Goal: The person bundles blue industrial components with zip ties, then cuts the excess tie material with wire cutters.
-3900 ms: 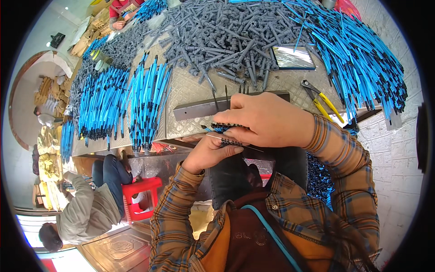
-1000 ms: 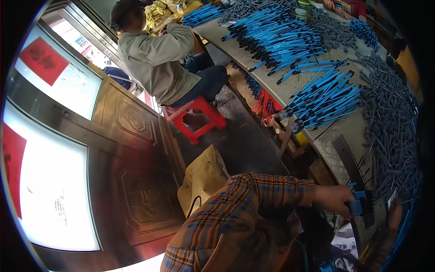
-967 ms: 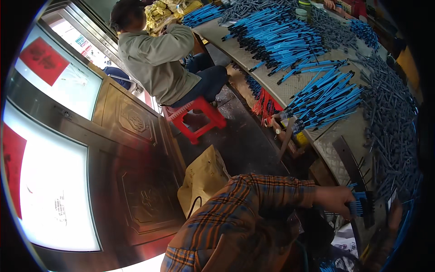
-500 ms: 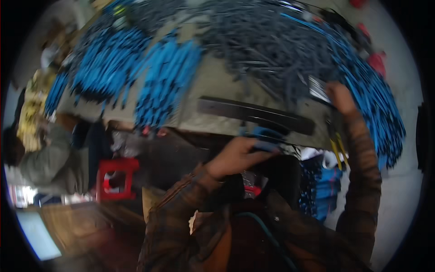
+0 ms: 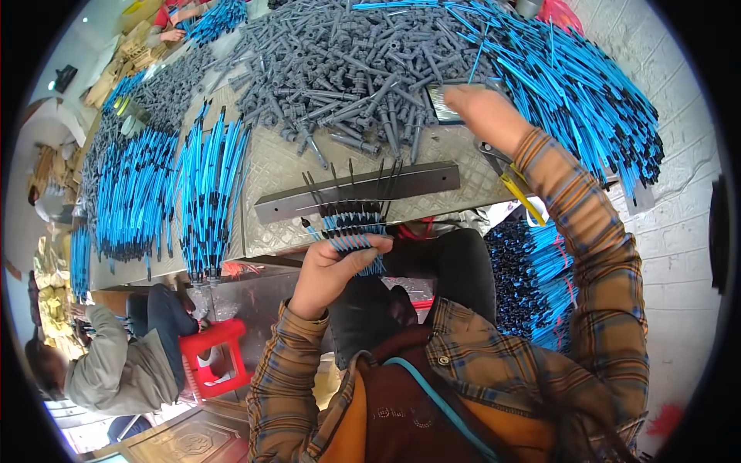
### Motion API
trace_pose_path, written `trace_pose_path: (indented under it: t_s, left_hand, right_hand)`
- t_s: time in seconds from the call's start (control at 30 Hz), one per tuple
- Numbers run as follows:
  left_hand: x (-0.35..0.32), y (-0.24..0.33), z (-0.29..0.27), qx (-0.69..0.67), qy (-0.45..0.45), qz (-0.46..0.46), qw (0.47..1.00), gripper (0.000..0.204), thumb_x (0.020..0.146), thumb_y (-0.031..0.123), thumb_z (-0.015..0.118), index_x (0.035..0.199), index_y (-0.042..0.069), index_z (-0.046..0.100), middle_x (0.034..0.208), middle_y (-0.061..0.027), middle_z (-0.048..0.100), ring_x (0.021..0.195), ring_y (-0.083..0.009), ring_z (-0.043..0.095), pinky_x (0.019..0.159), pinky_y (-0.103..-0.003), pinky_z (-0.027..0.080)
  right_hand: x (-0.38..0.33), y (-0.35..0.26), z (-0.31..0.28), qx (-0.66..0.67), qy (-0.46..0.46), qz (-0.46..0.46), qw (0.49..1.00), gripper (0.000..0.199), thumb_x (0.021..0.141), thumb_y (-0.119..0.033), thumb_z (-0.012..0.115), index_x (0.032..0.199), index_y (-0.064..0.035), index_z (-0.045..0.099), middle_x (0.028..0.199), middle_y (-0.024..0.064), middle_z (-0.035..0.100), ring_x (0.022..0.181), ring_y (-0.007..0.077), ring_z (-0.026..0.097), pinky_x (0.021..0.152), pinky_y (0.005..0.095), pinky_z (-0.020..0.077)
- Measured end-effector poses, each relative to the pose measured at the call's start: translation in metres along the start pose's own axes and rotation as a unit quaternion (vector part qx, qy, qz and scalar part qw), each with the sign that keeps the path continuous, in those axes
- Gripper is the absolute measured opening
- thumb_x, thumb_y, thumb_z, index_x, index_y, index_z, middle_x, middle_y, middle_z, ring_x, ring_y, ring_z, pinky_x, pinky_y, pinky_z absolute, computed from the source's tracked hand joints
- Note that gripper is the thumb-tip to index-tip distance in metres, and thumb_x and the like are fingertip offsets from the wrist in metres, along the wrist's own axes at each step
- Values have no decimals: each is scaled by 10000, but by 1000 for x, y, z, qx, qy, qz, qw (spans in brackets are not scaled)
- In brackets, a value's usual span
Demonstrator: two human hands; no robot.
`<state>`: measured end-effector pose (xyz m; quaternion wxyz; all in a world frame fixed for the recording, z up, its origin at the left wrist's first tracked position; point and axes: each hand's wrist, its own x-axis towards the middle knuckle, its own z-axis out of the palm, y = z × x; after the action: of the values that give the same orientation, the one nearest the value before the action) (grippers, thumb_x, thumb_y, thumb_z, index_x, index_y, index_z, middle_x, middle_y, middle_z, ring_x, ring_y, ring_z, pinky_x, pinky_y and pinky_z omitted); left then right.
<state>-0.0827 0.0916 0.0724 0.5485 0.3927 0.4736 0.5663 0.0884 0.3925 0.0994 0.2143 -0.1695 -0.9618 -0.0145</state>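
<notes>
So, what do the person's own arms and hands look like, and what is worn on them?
Both arms wear long sleeves of a plaid shirt, checked in orange-brown and dark blue-grey, with buttoned cuffs at the wrists. The left hand and the right hand are bare: no gloves, and no rings or watch that I can see. A turquoise strap crosses the chest.

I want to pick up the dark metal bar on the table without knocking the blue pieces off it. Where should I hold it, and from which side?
Probably best to grip the dark metal bar at its bare right end, coming from the right. The blue pieces and their black tips cross its middle, where the left hand pinches them, and the left end lies close to a blue bundle.
</notes>
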Motion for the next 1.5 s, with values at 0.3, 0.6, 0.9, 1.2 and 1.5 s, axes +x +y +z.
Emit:
trace_pose_path:
  t_s: [0.3,0.6,0.9,1.2,1.5]
  left_hand:
    - [2,3,9,-17,9,26,999,186,855,-10,535,1022,-36,613,1013,-108,639,987,-197,589,887,-306,441]
    - [5,4,14,-27,26,28,999,185,861,39,547,1017,-29,617,988,-111,645,956,-189,598,870,-311,451]
    - [7,3,17,-48,27,23,998,187,858,60,564,1016,-26,614,987,-122,645,951,-198,602,863,-319,459]
    - [9,-1,13,-34,30,43,998,193,855,60,572,1024,-25,609,984,-127,646,957,-208,604,861,-326,464]
    - [7,1,20,-31,34,38,998,195,858,54,566,1032,-21,608,987,-123,646,960,-208,605,859,-329,467]
  right_hand:
    - [7,52,28,-96,-167,95,977,130,812,-95,471,912,-43,536,885,168,587,843,356,580,715,431,475]
    - [9,50,27,-73,-108,118,984,133,794,-68,476,908,-19,525,897,190,594,824,360,595,715,434,486]
    - [10,50,16,-64,-104,139,983,128,807,-89,488,915,-25,513,910,192,584,821,356,599,710,442,478]
    - [-10,-14,3,86,-35,-5,996,97,811,-99,496,872,-33,532,837,141,571,798,343,580,659,428,467]
    - [-29,-62,-6,109,-97,-14,989,182,806,-143,543,977,-105,591,828,121,547,769,320,576,645,412,472]
